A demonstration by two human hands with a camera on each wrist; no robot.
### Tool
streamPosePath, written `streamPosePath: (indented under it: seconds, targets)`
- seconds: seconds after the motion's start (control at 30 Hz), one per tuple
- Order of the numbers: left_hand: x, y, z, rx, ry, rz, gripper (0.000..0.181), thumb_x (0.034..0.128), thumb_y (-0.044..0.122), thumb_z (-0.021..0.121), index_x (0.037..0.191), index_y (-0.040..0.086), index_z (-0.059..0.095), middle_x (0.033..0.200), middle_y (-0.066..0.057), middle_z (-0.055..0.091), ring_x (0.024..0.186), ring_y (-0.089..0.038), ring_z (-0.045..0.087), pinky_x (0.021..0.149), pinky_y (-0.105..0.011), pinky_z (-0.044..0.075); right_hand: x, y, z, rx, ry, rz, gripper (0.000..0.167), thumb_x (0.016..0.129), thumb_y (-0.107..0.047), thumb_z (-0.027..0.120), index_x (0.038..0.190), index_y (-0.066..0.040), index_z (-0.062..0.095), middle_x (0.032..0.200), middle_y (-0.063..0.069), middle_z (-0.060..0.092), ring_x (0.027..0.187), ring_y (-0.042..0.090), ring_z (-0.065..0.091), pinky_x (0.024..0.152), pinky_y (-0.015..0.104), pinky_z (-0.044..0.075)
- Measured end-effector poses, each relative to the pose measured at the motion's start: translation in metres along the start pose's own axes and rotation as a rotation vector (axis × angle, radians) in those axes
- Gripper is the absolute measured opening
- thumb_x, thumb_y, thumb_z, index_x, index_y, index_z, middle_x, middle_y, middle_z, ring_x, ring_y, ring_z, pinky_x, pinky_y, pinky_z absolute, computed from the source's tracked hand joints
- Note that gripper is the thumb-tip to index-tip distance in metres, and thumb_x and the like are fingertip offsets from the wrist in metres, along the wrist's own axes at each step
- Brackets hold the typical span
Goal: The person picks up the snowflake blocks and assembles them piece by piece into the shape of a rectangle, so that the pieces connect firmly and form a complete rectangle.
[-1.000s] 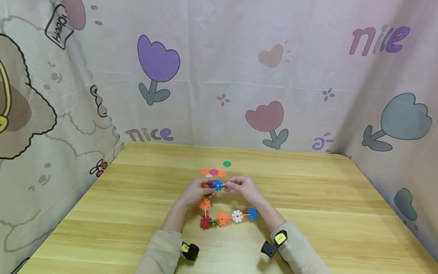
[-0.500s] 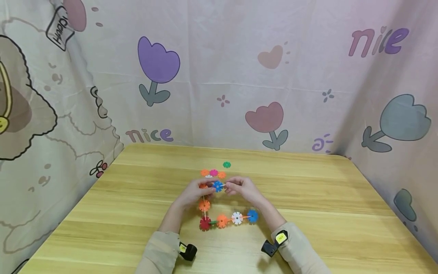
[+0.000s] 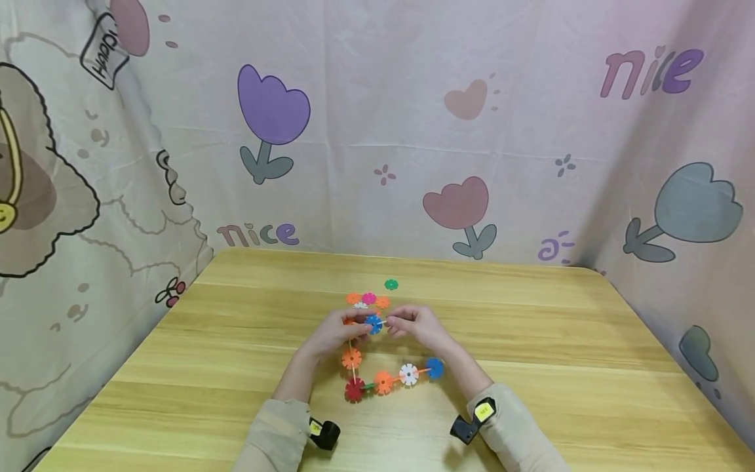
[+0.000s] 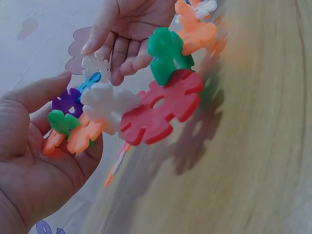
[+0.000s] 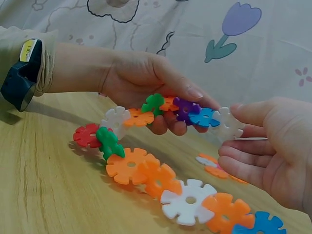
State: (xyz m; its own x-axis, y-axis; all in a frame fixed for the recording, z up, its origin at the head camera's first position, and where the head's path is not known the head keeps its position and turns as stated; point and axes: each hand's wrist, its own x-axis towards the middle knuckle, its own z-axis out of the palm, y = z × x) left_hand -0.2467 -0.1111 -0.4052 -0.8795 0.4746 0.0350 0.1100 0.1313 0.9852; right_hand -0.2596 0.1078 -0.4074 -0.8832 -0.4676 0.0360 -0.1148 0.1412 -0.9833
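A chain of interlocking notched plastic discs bends through the air in front of me. In the head view my left hand grips one arm of it, thumb over a purple disc and fingers underneath. Beyond the thumb comes a blue disc, slotted to a white disc at that end. My right hand pinches this white disc between thumb and fingers. A red disc forms the chain's corner; from it green, orange and white discs run right to another blue disc.
Behind the hands, several loose discs lie on the wooden table: orange, a pink disc, white, and a green disc farther back. A printed curtain hangs behind the table. Each wrist wears a black camera.
The chain's red corner has dipped slightly toward me, and the blue disc between the hands has shifted a little down and left. Both hands stay in nearly the same place.
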Motion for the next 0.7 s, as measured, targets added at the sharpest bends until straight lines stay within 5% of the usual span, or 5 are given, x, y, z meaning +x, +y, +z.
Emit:
streamPosePath:
  seconds: [0.23,0.5,0.7]
  targets:
    - [-0.004,0.004,-0.003,-0.003,-0.007,-0.021,0.040,0.0916,0.011,0.057,0.125,-0.011,0.050,0.091,-0.010,0.058,0.080,-0.032,0.058,0.061,-0.026,0.047,0.002,-0.004,-0.003,-0.014,-0.014,0.026,0.036,0.094,-0.015,0.055,0.116,0.014,0.053,0.102,0.029,0.060,0.092,0.042,0.059,0.082,0.045,0.050]
    - [-0.008,-0.001,-0.019,-0.022,-0.022,-0.047,0.044,0.0914,0.013,0.058,0.126,-0.011,0.048,0.096,-0.010,0.060,0.082,-0.030,0.059,0.068,-0.031,0.050,0.021,0.003,-0.015,-0.057,0.109,0.062,0.030,0.092,-0.012,0.058,0.114,0.009,0.057,0.102,0.026,0.060,0.090,0.036,0.060,0.076,0.039,0.053]
    - [-0.011,-0.002,-0.026,-0.025,0.016,-0.059,0.042,0.0904,0.012,0.059,0.124,-0.011,0.050,0.094,-0.007,0.060,0.083,-0.027,0.059,0.072,-0.032,0.050,0.040,0.009,-0.020,-0.254,0.196,0.082,0.025,0.090,-0.012,0.060,0.110,0.003,0.062,0.093,0.014,0.063,0.079,0.024,0.059,0.066,0.030,0.051]
